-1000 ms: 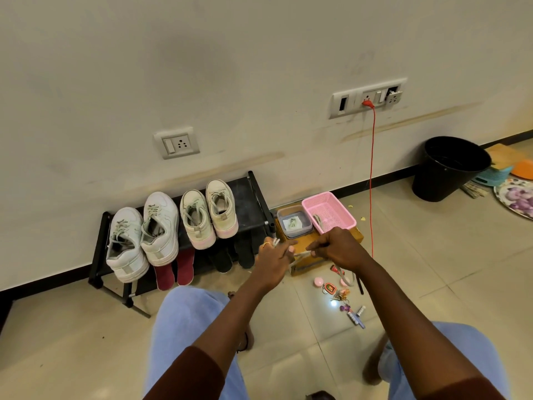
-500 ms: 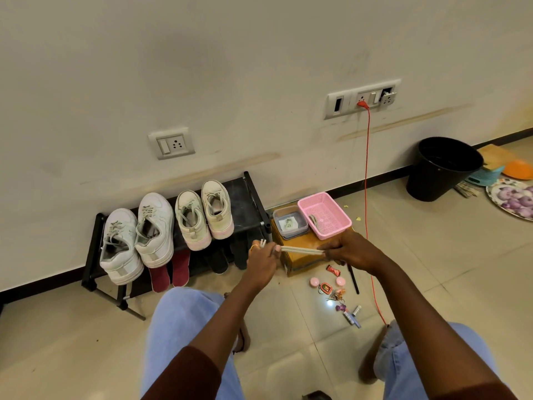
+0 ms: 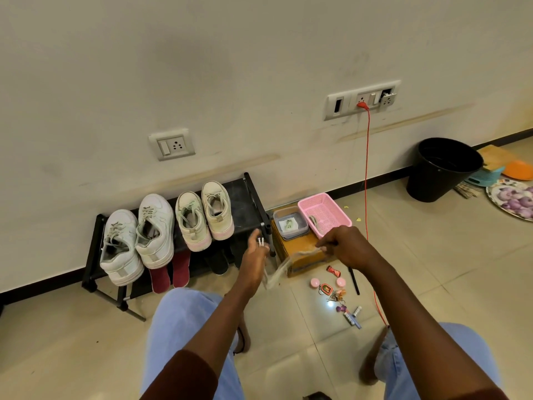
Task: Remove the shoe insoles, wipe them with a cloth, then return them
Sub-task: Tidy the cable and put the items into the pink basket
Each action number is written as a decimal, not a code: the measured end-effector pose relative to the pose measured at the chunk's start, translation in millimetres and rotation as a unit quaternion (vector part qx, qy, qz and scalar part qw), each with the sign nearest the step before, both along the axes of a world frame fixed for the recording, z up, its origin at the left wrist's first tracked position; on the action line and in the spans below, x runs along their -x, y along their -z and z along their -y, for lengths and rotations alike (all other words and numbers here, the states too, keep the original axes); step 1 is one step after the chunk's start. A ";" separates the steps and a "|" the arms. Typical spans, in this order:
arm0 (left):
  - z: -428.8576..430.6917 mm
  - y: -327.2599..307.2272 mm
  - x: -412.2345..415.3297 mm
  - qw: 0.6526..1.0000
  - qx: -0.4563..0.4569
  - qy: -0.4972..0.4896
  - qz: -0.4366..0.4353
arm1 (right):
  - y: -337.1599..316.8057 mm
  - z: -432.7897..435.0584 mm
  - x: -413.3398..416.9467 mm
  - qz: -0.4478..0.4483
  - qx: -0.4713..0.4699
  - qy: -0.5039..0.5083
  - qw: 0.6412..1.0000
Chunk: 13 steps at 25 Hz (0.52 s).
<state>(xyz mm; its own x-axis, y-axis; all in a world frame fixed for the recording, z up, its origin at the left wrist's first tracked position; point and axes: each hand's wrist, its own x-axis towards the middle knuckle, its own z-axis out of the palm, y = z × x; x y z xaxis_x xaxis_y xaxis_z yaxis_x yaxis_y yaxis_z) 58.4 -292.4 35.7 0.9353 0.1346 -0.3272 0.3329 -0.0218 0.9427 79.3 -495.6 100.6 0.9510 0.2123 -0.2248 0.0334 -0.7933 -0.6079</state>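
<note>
insoles (image 3: 181, 268) | at rack (image 3: 245, 203) edge | left hand (image 3: 255, 255), right hand (image 3: 344, 249) hold lace (image 3: 288, 261)

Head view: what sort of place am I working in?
Likely a home room or entryway: a low shoe rack holding sneakers, wall sockets, and a black bin on tiled floor.

Cream wall (image 3: 259, 67) w/ scuff streaks, single socket (image 3: 172, 144) left & triple switch plate (image 3: 362, 99) right, black skirting (image 3: 386, 177) at its foot, glossy beige tile floor (image 3: 57, 342), black rack (image 3: 245, 203) far left, black bin (image 3: 441, 171) far right.
</note>
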 end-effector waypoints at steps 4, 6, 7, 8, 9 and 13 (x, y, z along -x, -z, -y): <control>13.0 -7.5 5.9 0.999 0.026 0.003 0.026 | -3.7 -28.6 3.8 -0.025 0.081 -0.125 0.989; 22.6 -14.6 8.2 0.997 0.066 -0.003 0.033 | -6.1 -42.1 5.3 0.002 0.050 -0.118 0.992; 27.7 -19.5 9.3 0.996 0.081 0.003 0.034 | -7.7 -48.1 6.2 0.015 0.016 -0.091 0.996; 31.9 -24.0 10.4 0.995 0.093 0.008 0.033 | -8.4 -53.3 6.9 0.025 -0.017 -0.060 0.998; 34.6 -27.2 11.4 0.994 0.103 0.009 0.030 | -8.1 -57.9 7.3 0.036 -0.040 -0.033 0.998; 39.0 -30.7 12.1 0.991 0.132 0.010 0.020 | -1.4 -65.4 10.5 0.069 -0.079 0.032 0.994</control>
